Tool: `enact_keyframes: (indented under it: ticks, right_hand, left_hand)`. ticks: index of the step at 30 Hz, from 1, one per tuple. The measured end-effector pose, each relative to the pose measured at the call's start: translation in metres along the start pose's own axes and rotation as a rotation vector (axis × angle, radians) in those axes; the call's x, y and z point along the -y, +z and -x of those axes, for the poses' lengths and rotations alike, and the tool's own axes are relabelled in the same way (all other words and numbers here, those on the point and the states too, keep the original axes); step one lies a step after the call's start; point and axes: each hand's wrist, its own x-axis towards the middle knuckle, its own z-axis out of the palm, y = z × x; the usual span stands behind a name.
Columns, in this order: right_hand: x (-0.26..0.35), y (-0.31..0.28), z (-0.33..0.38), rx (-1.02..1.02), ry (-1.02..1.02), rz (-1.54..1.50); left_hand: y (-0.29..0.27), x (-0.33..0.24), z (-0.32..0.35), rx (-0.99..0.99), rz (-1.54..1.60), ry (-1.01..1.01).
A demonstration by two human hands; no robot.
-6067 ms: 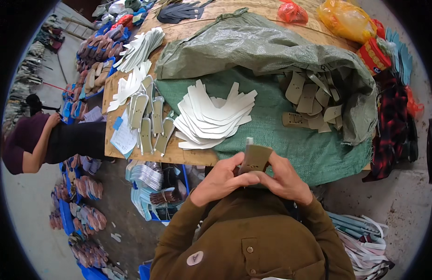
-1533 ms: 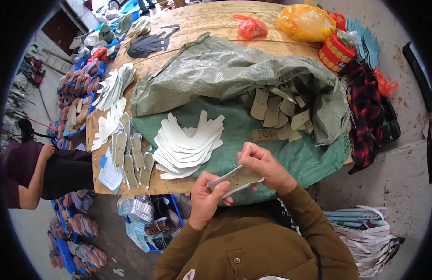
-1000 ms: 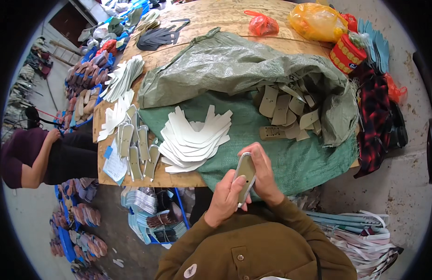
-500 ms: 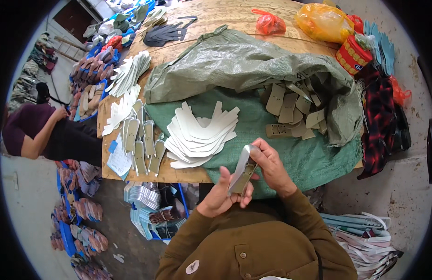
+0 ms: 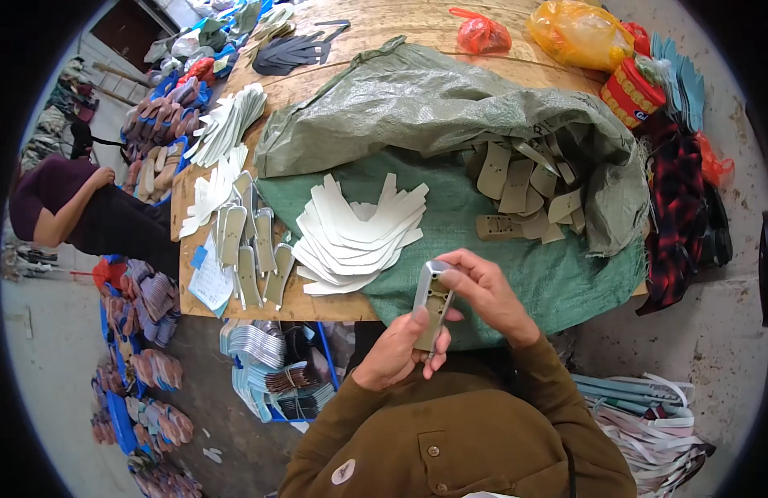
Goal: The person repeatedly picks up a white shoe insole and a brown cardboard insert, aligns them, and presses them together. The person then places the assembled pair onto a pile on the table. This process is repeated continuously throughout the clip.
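A tan insole board piece with small holes and a silvery white edging (image 5: 432, 311) is held above the table's near edge, in front of my body. My left hand (image 5: 394, 349) wraps its lower end, thumb on the face and fingers behind. At its upper end, my right hand (image 5: 490, 300) presses thumb and fingers on the silvery rim. Beyond my hands lies a fanned stack of white curved strips (image 5: 363, 236). To the left, several tan pieces with silvery edges (image 5: 249, 257) lie together. Loose tan pieces (image 5: 516, 187) spill from the green woven sack (image 5: 417, 104) at the right.
The wooden table (image 5: 342, 309) carries more white strips (image 5: 234, 124), black pieces (image 5: 288, 56), a red bag (image 5: 482, 35) and a yellow bag (image 5: 579, 35). Below sits a blue crate (image 5: 327, 365) of bundled pieces. Another person (image 5: 60, 207) stands at left.
The insole board piece has turned more upright, its tan face now toward me. My left thumb has come down onto it. The other person's body has shifted slightly.
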Motion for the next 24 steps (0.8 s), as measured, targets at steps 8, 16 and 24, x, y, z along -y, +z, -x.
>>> enact_keyframes:
  ticks: [8,16,24]
  right_hand:
    - [-0.025,0.046,0.014,0.031,-0.055,-0.299]
    - [-0.032,0.077,-0.021,-0.023,-0.178,0.101]
    - [-0.030,0.060,-0.115,-0.134,-0.733,0.962]
  left_hand:
    - [-0.011,0.010,0.005,-0.157,-0.025,0.090]
    - [-0.024,-0.002,0.030,-0.309,-0.058,0.217]
    - [-0.176,-0.124,0.077,-1.331,-1.387,0.945]
